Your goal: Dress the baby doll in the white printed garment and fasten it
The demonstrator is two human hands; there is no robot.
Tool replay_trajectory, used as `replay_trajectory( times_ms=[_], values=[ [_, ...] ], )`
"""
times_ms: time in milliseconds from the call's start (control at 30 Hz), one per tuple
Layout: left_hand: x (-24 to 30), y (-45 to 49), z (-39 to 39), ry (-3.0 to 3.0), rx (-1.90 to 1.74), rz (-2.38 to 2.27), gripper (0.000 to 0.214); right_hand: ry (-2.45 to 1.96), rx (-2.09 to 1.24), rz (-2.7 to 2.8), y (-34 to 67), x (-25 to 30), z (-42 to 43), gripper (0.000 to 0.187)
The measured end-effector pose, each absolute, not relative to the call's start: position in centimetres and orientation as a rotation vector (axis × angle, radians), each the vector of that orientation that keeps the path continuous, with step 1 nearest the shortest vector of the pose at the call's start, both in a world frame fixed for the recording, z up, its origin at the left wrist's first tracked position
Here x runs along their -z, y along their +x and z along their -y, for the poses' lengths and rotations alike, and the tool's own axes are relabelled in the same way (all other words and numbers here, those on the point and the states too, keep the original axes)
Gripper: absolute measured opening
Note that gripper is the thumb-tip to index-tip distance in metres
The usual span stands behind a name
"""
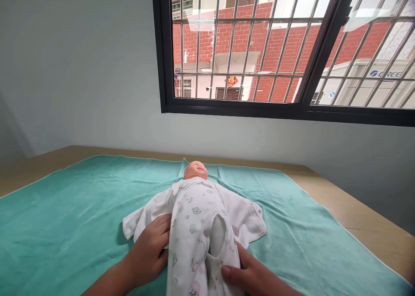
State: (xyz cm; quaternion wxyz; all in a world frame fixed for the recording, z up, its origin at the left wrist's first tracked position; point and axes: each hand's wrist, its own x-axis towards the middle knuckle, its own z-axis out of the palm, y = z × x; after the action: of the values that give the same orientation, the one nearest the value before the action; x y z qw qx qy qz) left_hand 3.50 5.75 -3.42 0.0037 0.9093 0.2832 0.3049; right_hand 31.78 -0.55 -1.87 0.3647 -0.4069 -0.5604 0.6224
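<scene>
Teal cloth [65,214] covers most of the wooden table [363,211], its pale hem leaving bare strips of wood along the left, far and right sides; the table's far edge runs along the grey wall [81,71], beneath a dark-framed window [233,106]; wide stretches of cloth give room to either side of the doll [192,170], which lies on its back near the middle, head toward the wall and just short of the cloth's far hem; its white printed garment [193,220] reaches toward the viewer, sleeves spread outward, an oval opening showing between the legs.

The left hand [151,246] lies against the garment's left side, fingers loosely bent, their tips partly hidden, so I cannot tell whether it grips; the right hand [248,270] grasps the garment's right leg, thumb on top, the other fingers mostly hidden at the outer side; both forearms slant in from the lower edge of view, converging on the garment, the left hand set slightly farther forward, its back turned upward.
</scene>
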Motion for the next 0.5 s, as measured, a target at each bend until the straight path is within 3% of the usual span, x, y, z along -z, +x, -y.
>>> replay_trajectory(
  times_ms=[233, 500],
  values=[
    [2.8, 3.7, -5.4, 2.777, -0.837, -0.810, 0.028, -1.108, -1.432, 1.042, 30.6, 4.0, 0.4, 0.067],
    [2.6, 2.8, -4.1, 2.510, -1.094, -0.676, 0.020, -1.205, -1.262, 1.218, 30.9, 4.5, 0.1, 0.068]
  ],
)
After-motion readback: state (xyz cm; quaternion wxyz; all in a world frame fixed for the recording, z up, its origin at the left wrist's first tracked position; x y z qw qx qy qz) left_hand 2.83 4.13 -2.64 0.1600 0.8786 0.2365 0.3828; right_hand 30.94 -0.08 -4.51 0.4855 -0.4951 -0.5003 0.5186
